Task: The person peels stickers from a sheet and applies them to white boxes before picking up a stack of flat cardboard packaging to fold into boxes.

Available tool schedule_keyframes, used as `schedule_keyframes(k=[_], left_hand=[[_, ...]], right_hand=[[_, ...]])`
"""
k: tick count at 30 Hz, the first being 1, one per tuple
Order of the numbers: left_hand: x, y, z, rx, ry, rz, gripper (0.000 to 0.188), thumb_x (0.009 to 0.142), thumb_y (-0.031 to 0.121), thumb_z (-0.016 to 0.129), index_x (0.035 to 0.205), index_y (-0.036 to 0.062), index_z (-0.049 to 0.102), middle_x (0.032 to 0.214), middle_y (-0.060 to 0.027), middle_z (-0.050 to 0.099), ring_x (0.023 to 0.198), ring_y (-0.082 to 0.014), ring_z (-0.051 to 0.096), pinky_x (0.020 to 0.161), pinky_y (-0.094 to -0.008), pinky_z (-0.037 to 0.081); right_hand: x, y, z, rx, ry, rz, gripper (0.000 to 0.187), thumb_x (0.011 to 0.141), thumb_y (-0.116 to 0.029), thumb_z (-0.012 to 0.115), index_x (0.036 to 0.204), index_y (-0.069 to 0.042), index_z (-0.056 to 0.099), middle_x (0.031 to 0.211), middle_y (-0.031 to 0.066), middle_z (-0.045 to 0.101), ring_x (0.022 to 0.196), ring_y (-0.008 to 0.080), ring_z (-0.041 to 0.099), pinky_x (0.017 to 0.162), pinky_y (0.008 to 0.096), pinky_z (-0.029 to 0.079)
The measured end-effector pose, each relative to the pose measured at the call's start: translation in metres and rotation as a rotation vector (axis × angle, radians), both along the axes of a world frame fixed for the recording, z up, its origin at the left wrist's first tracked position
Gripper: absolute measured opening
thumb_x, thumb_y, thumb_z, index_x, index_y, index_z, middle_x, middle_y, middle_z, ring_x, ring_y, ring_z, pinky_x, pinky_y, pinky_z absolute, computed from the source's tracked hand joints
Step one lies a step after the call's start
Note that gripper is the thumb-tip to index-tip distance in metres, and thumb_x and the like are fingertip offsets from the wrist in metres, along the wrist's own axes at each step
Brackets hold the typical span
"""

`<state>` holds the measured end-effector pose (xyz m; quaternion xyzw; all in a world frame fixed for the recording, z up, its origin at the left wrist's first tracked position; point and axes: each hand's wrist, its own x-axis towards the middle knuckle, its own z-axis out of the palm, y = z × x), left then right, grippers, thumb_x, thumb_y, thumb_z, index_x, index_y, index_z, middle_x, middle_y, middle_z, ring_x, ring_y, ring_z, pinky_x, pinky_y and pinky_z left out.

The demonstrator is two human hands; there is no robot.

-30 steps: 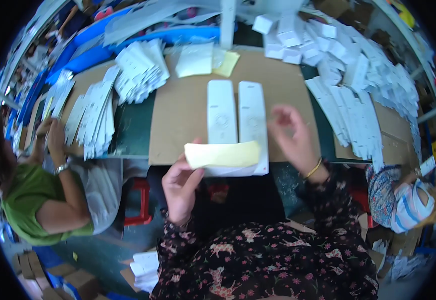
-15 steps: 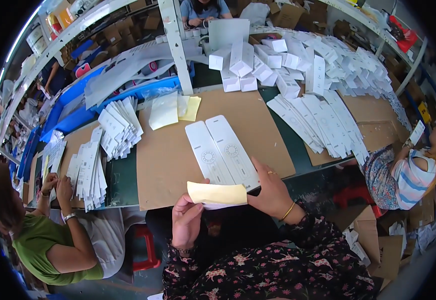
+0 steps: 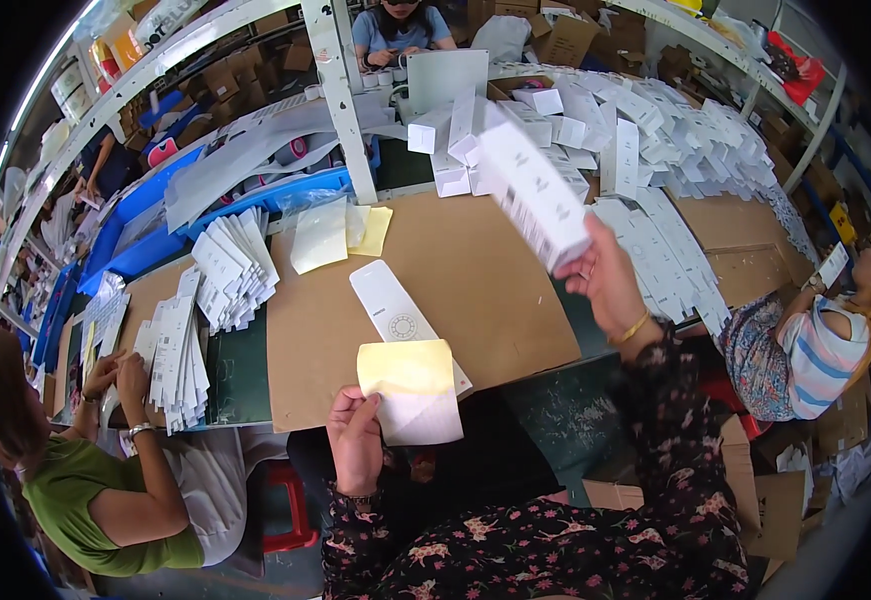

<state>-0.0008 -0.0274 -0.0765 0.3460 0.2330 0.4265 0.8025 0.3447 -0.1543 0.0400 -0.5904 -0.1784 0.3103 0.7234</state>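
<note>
Between the thumb and fingers of my left hand [image 3: 356, 440] is a sticker sheet [image 3: 411, 395], pale yellow along its top and white below. It covers the lower part of a long white box [image 3: 386, 300] with a round printed dial, lying on the brown cardboard sheet [image 3: 506, 290]. My right hand [image 3: 608, 285] grips the near end of another long white box [image 3: 534, 190], raised and tilted, its far end blurred by motion. That box hangs in front of the stacked white boxes [image 3: 456, 175] at the back.
Flattened white cartons [image 3: 636, 250] fan out at the right, with a big heap [image 3: 696, 140] behind. More flat cartons [image 3: 236, 265] lie at the left, near blue trays [image 3: 146, 225]. A metal post [image 3: 341, 100] rises behind the table. Co-workers sit on both sides and opposite.
My right hand has lifted one of the two side-by-side boxes and carried it up and right toward the stack. The sticker sheet in my left hand now faces up more flatly.
</note>
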Motion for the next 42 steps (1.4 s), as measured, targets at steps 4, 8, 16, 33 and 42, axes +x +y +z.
schedule_keyframes(k=[4, 8, 16, 33, 42], left_hand=[[-0.001, 0.002, -0.012, -0.053, 0.000, -0.008, 0.011, 0.097, -0.005, 0.060, 0.105, 0.0018, 0.062, 0.102, -0.0086, 0.073, 0.095, -0.0132, 0.067, 0.090, -0.0269, 0.050], [0.000, 0.001, -0.009, -0.055, 0.015, -0.009, 0.010, 0.097, -0.005, 0.061, 0.105, 0.0015, 0.062, 0.099, -0.0082, 0.072, 0.090, -0.0120, 0.067, 0.085, -0.0255, 0.051], [-0.007, 0.002, -0.011, 0.004, 0.083, -0.046, 0.010, 0.097, -0.003, 0.061, 0.105, 0.0018, 0.063, 0.094, -0.0043, 0.071, 0.087, -0.0094, 0.066, 0.082, -0.0223, 0.050], [-0.014, 0.009, -0.009, 0.043, -0.022, -0.148, 0.014, 0.091, -0.006, 0.060, 0.104, -0.0002, 0.063, 0.126, -0.0167, 0.068, 0.115, -0.0213, 0.063, 0.102, -0.0351, 0.045], [0.006, 0.000, 0.010, 0.047, -0.165, -0.324, 0.015, 0.087, -0.004, 0.061, 0.101, 0.0014, 0.063, 0.164, -0.0253, 0.033, 0.148, -0.0328, 0.040, 0.118, -0.0443, 0.032]], right_hand=[[0.061, 0.041, 0.019, -0.056, -0.159, -0.151, 0.057, 0.091, -0.054, 0.070, 0.115, -0.003, 0.067, 0.092, 0.0054, 0.069, 0.074, 0.0127, 0.065, 0.057, 0.0254, 0.050], [0.125, 0.087, 0.015, -0.063, -0.228, -0.259, 0.066, 0.084, -0.049, 0.080, 0.117, 0.006, 0.064, 0.096, 0.0106, 0.069, 0.070, 0.0172, 0.068, 0.057, 0.0286, 0.057], [0.170, 0.168, 0.014, -0.269, -0.519, -0.486, 0.087, 0.075, -0.047, 0.088, 0.129, 0.015, 0.058, 0.106, 0.0222, 0.070, 0.082, 0.0248, 0.074, 0.063, 0.0329, 0.061], [0.008, 0.131, -0.059, -0.165, -0.772, 0.329, 0.034, 0.091, -0.027, 0.079, 0.111, -0.002, 0.068, 0.094, 0.0049, 0.069, 0.083, 0.0107, 0.065, 0.075, 0.0287, 0.054], [-0.104, 0.078, -0.073, -0.131, -0.766, 0.609, 0.058, 0.095, -0.033, 0.072, 0.139, 0.000, 0.055, 0.120, 0.0184, 0.067, 0.107, 0.0274, 0.066, 0.094, 0.0395, 0.052]])
